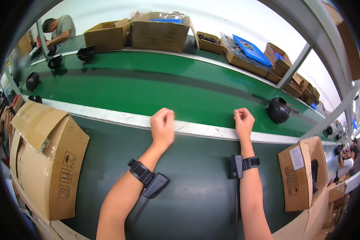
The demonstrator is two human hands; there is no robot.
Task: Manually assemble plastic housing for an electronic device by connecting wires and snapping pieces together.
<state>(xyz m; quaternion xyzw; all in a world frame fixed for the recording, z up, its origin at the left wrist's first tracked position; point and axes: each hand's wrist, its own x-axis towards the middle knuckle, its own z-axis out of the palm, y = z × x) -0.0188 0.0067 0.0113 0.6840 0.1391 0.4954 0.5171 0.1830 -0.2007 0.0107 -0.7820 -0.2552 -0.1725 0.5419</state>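
My left hand is curled into a loose fist above the pale metal rail, at the near edge of the green conveyor belt. To the right, my right hand reaches just past the same rail, its fingers folded in and the thumb against them. No object shows in either hand. On the belt, a black round shell with an opening in it lies nearest my right hand, apart from it. A black strapped device sits on my left wrist, and another on my right.
Cardboard boxes flank the dark green worktop: a large one at left, a smaller one at right. Beyond the belt stand several cartons and a blue tray. More black shells lie far left, near another person.
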